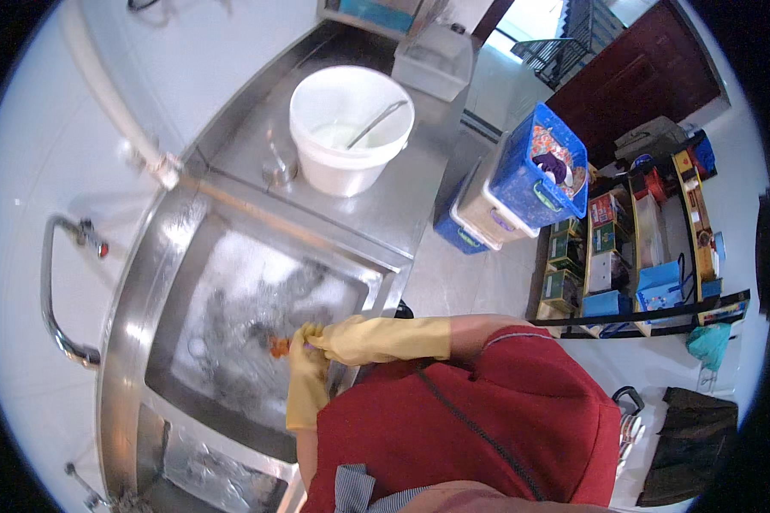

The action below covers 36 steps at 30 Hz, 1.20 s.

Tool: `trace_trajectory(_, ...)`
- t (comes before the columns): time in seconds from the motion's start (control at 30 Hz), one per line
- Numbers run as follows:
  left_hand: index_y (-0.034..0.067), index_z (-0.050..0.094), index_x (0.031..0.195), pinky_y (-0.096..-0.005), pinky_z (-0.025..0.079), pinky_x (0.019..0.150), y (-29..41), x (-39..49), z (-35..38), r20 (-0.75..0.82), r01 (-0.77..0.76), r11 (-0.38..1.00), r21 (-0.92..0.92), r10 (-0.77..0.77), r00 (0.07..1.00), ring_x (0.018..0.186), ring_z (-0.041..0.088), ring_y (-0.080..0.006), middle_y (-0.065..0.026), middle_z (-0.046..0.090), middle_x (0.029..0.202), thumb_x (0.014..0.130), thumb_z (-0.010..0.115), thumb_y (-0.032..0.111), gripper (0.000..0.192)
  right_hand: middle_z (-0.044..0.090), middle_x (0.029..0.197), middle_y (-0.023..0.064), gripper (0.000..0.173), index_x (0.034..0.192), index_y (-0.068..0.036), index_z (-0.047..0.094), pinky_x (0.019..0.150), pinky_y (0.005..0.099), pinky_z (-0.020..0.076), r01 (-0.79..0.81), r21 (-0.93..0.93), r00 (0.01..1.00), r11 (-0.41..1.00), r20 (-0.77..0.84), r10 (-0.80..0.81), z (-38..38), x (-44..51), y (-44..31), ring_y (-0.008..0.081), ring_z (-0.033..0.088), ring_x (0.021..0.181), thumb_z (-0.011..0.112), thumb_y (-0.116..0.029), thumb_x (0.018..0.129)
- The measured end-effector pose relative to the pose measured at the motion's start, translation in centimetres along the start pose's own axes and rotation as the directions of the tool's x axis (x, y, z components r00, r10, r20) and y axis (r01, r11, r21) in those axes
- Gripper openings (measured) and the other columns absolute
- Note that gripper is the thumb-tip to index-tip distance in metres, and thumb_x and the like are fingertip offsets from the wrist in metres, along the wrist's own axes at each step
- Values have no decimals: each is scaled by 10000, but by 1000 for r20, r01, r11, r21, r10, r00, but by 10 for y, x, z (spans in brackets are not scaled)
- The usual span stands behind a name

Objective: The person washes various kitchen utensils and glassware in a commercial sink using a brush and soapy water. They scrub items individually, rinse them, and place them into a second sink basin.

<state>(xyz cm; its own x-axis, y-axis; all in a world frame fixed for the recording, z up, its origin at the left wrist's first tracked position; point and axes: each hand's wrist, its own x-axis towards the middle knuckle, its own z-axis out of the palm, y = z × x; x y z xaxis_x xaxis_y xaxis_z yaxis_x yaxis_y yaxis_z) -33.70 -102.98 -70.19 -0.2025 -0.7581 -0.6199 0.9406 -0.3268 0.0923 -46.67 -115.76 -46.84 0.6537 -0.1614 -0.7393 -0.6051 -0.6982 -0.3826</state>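
Note:
Both hands wear yellow rubber gloves and meet over the near side of a stainless-steel sink (167, 301). My left hand (308, 369) reaches up from the bottom, its fingers closed around a small orange item (280, 347) that pokes out over the water. My right hand (343, 341) comes in from the right, its fingertips pressed against the left hand at a small purple bit. Whether the purple bit belongs to the orange item cannot be told. Foamy, rippling water (244, 308) fills the basin.
A white bucket (343, 163) with a metal utensil inside and a small metal ladle (279, 172) stand on the steel counter. A curved faucet (50, 288) is on the wall. Stacked bins (520, 186) stand beyond the counter, near a shelf (622, 317). A second basin (212, 468) adjoins below.

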Motion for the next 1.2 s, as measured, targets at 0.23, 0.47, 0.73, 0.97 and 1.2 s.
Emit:
trace_trajectory(0.23,125,344,657,-331,300,576,15,-7,-8,-142,-384,875,-295,357,923,598,251,-173,-4,278,643,921,581,54,362,732,1197,225,320,1274,-31,695,991,398,560,1,291,75,957,-954,290,-172,-98,287,357,709,1142,607,-216,1029)
trace_trajectory(0.47,143,337,673,-318,308,629,-3,2,22,-198,-706,688,-168,678,708,648,308,-176,-5,298,680,919,559,142,332,686,1325,237,559,1446,-71,514,1118,464,465,-673,107,256,732,-895,366,-289,-101,553,363,661,1243,662,-307,961)
trace_trajectory(0.73,144,297,622,-307,236,492,-25,23,38,-518,-765,444,-468,564,644,582,275,-161,7,244,620,870,526,132,338,691,1359,179,388,1371,-80,641,969,492,577,-618,376,413,691,-592,692,-340,-76,658,386,689,1218,562,-235,1024)
trace_trajectory(0.97,147,291,648,-296,303,506,-48,49,69,-505,-812,555,-180,657,560,568,278,-161,-1,261,636,929,511,125,358,697,1341,198,380,1339,-57,682,994,496,556,-610,302,496,733,-576,650,-357,-104,668,378,682,1235,478,-182,1044)
trace_trajectory(1.2,126,328,683,-308,365,580,-60,56,59,-699,-924,359,-133,627,344,593,329,-169,-22,314,635,955,523,135,334,645,1401,203,490,1433,-96,584,1064,512,511,-412,278,333,868,-840,427,-451,-191,621,400,629,1265,604,-298,987)
